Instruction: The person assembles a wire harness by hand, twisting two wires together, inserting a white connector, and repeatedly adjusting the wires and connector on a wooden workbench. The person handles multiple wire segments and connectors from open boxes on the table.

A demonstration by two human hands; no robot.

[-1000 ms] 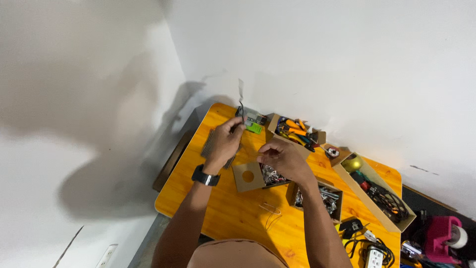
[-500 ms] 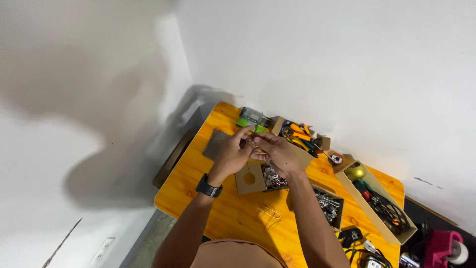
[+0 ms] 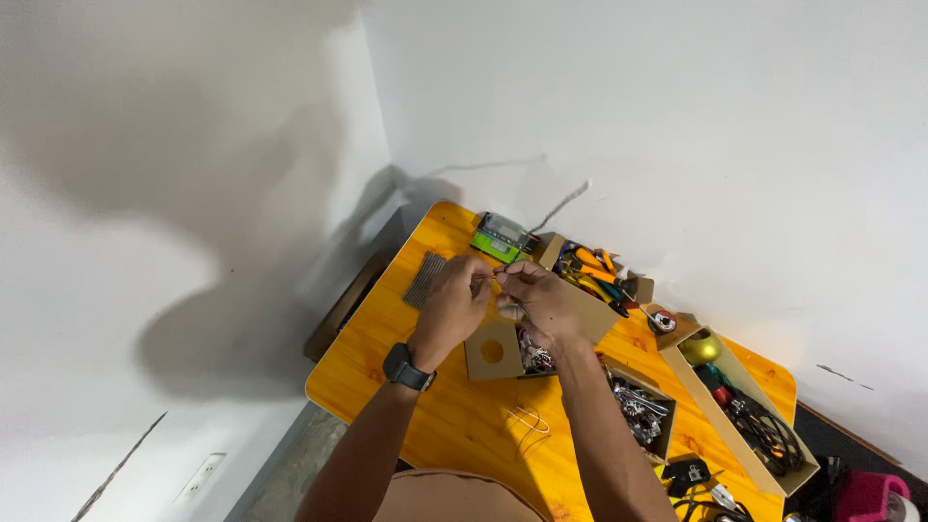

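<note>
White walls, orange table [image 3: 454, 425] | thin wire [image 3: 486, 277] is pinched between left hand [image 3: 456, 302] and right hand [image 3: 539, 302], both closed | cardboard box [image 3: 495, 350] lies below, work seemingly midway.

Bare orange tabletop [image 3: 454, 425] lies open at the near left; cardboard boxes of tools [image 3: 594, 275] crowd the right.
</note>
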